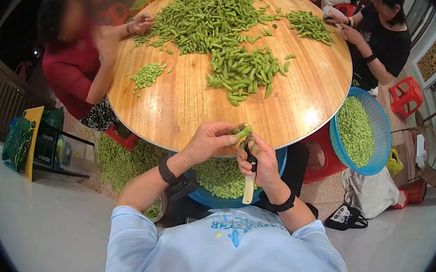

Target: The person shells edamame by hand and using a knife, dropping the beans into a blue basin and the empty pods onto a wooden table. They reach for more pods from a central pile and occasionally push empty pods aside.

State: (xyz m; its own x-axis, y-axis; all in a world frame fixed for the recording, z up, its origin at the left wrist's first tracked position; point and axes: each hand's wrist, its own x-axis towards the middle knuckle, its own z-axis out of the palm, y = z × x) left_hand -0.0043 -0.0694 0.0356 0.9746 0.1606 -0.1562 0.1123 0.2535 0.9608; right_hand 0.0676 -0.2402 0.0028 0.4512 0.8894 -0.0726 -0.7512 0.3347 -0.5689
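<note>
The left hand's fingers are clamped on a green pod, seemingly to steady it; its long axis slants away from the body, rightward. The right hand's fingers close around a dark tool, pale end bodyward. Just below sits a blue basin of beans; beyond, piled pods cover the wooden surface, apparently for easy reach.

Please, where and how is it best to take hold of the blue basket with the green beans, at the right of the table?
I would grip the blue basket by its rim, coming from the outer side, away from the table. The rim is wide and round and looks free there, while the opposite side lies close by the table edge. The green beans inside suggest keeping it level.
</note>
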